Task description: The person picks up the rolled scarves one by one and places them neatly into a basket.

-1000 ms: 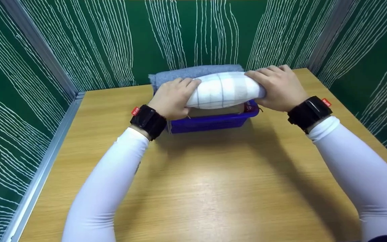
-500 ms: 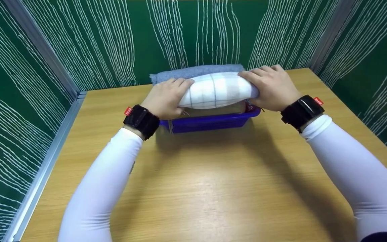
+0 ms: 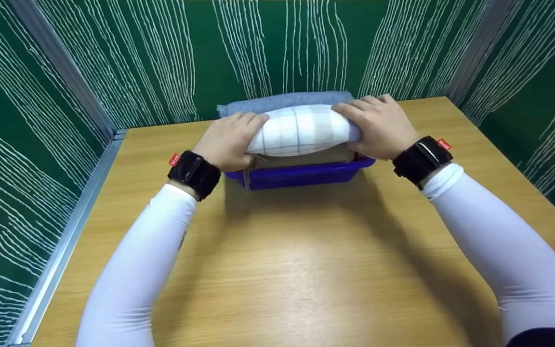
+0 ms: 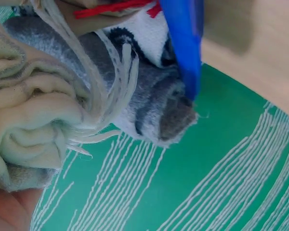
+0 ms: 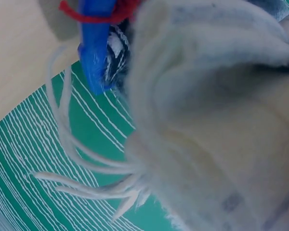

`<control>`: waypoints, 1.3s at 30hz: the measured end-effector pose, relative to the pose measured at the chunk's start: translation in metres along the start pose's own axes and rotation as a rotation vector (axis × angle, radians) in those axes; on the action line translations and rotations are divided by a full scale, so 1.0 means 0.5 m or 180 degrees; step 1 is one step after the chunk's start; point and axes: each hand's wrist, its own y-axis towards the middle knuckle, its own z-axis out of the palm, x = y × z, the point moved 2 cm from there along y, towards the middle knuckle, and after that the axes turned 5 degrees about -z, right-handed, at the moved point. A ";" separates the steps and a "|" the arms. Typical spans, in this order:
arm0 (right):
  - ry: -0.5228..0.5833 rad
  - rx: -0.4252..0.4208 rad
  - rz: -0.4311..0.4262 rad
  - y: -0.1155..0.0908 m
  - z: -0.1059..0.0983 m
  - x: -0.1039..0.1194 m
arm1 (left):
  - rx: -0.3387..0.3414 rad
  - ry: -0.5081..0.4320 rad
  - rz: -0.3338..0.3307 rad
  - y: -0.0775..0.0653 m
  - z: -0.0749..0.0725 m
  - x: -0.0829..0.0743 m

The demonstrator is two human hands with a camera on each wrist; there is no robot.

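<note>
A rolled white plaid scarf (image 3: 301, 130) with pale fringe is held above a blue-purple basket (image 3: 301, 176). My left hand (image 3: 231, 140) grips its left end and my right hand (image 3: 378, 125) grips its right end, thumbs on the near side. In the left wrist view, the coiled end of the scarf (image 4: 33, 125) shows with its fringe hanging loose. The right wrist view has the scarf (image 5: 221, 134) close up and blurred. Below it in the basket lies a tan roll (image 3: 311, 158). Whether the scarf touches that roll, I cannot tell.
A grey fuzzy roll (image 3: 282, 101) lies at the back of the basket, by the green wall (image 3: 162, 58) with white wavy lines. Red fringe (image 5: 101, 17) and a black-and-white knit (image 4: 147, 36) show at the basket. The wooden table (image 3: 306, 270) spreads in front.
Both hands have moved slightly left with the scarf, keeping their grip on its ends. The basket and the grey roll stay in nearly the same place.
</note>
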 end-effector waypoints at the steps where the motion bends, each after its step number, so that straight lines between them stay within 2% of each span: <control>1: 0.0007 0.0009 0.0007 0.001 0.001 0.001 | 0.0008 -0.0002 -0.0006 -0.001 0.000 0.002; 15: 0.0040 0.0123 0.0078 0.013 0.009 0.007 | 0.0011 0.0051 -0.0076 -0.008 0.004 0.014; 22: 0.0046 0.0094 0.0104 0.017 0.022 0.003 | -0.0020 0.0048 -0.0063 -0.007 0.008 0.019; 30: 0.0053 0.0154 0.0146 0.023 0.038 -0.002 | -0.0026 0.0064 -0.0078 -0.003 0.023 0.027; 39: 0.0071 0.0139 0.0121 0.025 0.060 -0.008 | 0.0100 0.0082 -0.0157 0.002 0.042 0.034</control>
